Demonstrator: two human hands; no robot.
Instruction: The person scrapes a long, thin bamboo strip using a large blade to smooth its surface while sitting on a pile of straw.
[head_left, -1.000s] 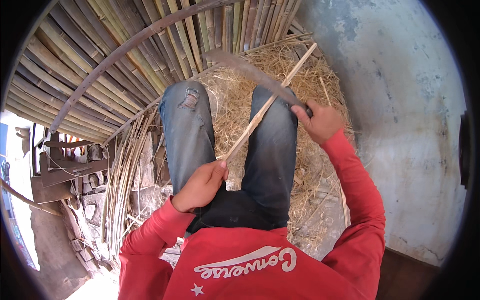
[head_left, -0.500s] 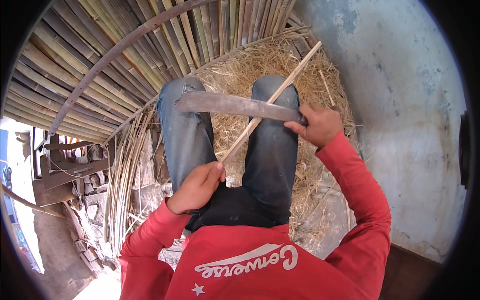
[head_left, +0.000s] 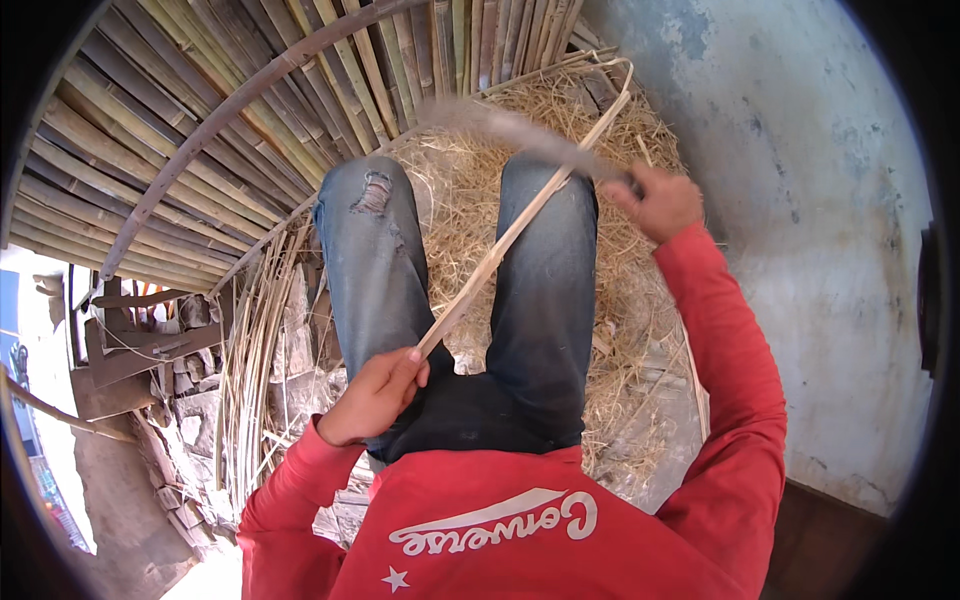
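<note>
The person is sitting with both knees bent over a heap of straw (head_left: 640, 300), and two arms in red sleeves are coming in from the lower edge. The left hand (head_left: 375, 395) is lying low between the thighs, its fingers curled shut around the near end of one thin bamboo strip (head_left: 520, 225). That strip is running up and to the right across the right thigh, toward the far rim of the straw, where it is bending over in a loop. The right arm is reaching out further, bent at the elbow, with the right hand (head_left: 658, 200) raised beside the right knee. Its fingers are wrapped tight around the handle of one long knife (head_left: 510, 128), whose blade is stretching left above the knees; the blade is smeared by motion, so whether its edge is touching the strip cannot be told. On the left, many bamboo poles (head_left: 200, 130) are lying side by side, with one curved metal bar (head_left: 230, 100) across them, and a pale wall (head_left: 800, 200) is standing on the right.
</note>
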